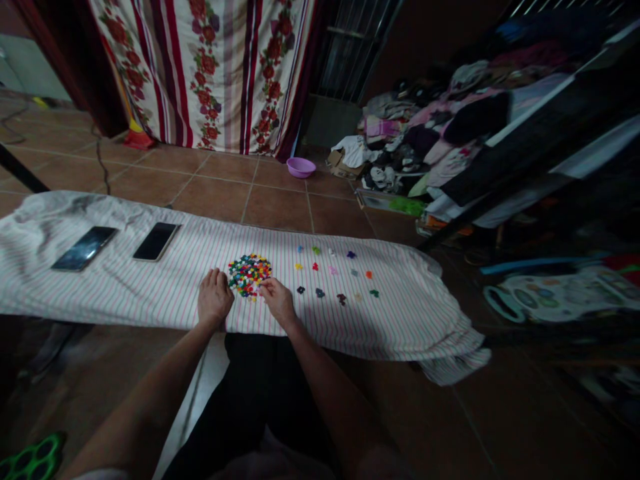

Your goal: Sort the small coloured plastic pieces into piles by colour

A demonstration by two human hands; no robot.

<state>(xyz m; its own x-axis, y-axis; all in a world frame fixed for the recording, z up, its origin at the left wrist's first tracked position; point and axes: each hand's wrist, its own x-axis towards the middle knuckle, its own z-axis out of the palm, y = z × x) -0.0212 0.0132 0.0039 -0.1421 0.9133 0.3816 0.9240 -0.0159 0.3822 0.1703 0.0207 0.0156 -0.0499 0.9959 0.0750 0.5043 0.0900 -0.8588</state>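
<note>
A round heap of small multicoloured pieces (pixel 249 270), too small to tell their kind, lies on a striped cloth (pixel 210 233). Just left of the heap my left hand (pixel 215 297) rests on the cloth, knuckles up, fingers curled; what is under them is hidden. At the heap's lower right edge my right hand (pixel 279 300) has its thumb and forefinger pinched together over the pieces. Anything between those fingertips is too small to make out. Right of that hand, little clusters sorted by colour stand in rows, among them a red cluster (pixel 315 267) and a dark green cluster (pixel 375 293).
Two phones, a dark phone (pixel 85 249) and another phone (pixel 157 241), lie on the cloth at left. Beyond it a purple basin (pixel 301 167) sits on the tiled floor. A clothes pile (pixel 430 133) fills the far right. A floral curtain (pixel 210 73) hangs behind.
</note>
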